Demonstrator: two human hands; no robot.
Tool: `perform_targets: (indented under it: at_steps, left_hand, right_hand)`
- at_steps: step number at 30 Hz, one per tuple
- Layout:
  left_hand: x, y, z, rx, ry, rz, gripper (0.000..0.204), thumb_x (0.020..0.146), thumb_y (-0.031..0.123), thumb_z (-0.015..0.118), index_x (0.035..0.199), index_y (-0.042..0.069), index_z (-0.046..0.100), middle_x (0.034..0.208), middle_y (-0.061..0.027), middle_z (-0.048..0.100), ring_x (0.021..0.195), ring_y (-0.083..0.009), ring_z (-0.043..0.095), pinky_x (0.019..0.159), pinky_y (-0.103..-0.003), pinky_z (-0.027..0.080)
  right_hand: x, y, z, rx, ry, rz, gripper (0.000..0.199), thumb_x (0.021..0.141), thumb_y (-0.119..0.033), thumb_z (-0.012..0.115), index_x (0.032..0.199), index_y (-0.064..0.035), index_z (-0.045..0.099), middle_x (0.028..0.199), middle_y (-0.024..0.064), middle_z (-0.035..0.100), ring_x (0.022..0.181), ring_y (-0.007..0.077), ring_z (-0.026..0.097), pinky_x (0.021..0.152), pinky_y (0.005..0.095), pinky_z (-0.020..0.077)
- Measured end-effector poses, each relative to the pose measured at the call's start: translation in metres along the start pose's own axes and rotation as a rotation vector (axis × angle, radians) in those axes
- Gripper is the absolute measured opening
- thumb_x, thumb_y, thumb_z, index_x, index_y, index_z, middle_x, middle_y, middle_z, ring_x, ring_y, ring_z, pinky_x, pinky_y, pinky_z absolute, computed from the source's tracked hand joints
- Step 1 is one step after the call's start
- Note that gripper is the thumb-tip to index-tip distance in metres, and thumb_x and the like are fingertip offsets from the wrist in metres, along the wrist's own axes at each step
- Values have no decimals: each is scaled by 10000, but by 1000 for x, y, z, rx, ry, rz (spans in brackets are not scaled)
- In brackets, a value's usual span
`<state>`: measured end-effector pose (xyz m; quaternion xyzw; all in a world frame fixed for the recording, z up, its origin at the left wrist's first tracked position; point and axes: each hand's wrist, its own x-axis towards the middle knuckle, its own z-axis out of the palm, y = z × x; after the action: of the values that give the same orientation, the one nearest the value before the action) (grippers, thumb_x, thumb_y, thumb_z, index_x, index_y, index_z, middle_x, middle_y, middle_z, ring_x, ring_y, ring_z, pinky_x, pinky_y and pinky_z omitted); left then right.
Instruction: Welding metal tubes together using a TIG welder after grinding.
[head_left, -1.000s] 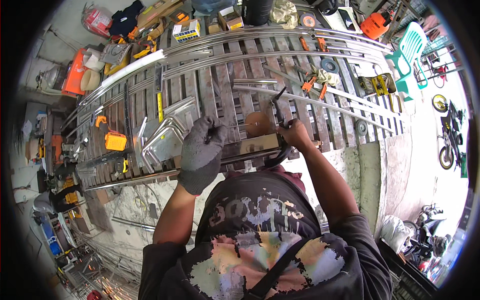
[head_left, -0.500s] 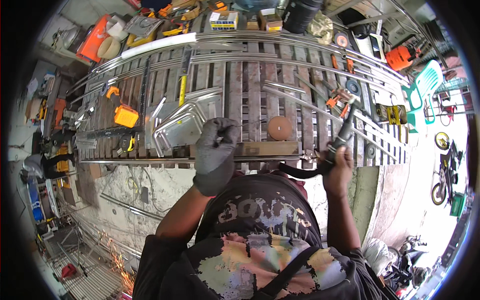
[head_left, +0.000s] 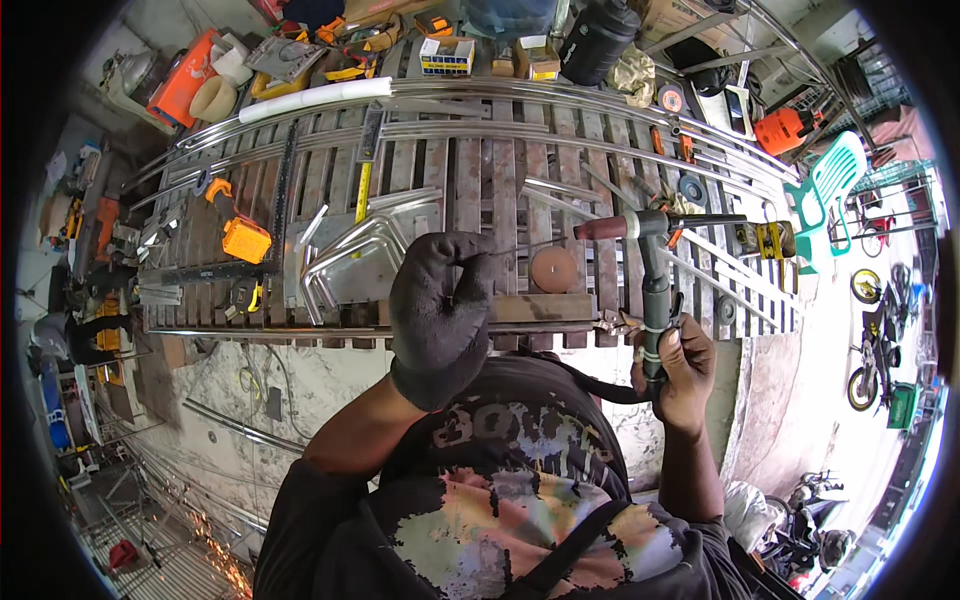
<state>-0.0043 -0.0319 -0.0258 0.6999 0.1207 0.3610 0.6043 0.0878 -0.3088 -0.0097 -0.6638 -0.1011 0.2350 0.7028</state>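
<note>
Over slatted bench — right hand grips torch | gloved left hand pinches, seemingly, rod

Slatted workbench, bent steel tubes, round disc, yellow level

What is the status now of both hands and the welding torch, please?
Left hand gloved, pinching a thin filler rod. Right hand bare, gripping the welding torch, nozzle pointing left above the slatted bench. Round disc lies under the nozzle.
</note>
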Motion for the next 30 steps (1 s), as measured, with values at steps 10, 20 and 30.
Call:
perform_targets:
  at_steps: [10, 20, 30]
  left_hand:
    - [5, -4, -2, -102, -48, -32, 238, 996, -94, 555, 1207, -4, 618, 1041, -21, 604, 923, -90, 532, 887, -274, 458]
    - [17, 9, -5, -309, -53, -146, 215, 997, -56, 572, 1197, -9, 637, 1011, -27, 639, 922, -91, 554, 858, -264, 462]
    - [32, 24, -5, -84, -121, -80, 171, 997, -58, 608, 1153, -8, 657, 1077, -54, 688, 1005, -123, 630, 954, -305, 509]
  right_hand:
    - [-4, -5, 17, 37, 14, 13, 356, 1067, -366, 668, 1017, -17, 622, 809, 25, 655, 579, 77, 574, 501, 243, 434]
    - [-6, -7, 24, 35, -45, -58, 405, 1087, -377, 618, 1100, 28, 613, 799, 93, 658, 513, 134, 571, 473, 267, 429]
    - [-1, -12, 33, 106, -34, -100, 350, 1076, -334, 653, 1062, 12, 604, 823, 79, 653, 551, 120, 568, 492, 266, 426]
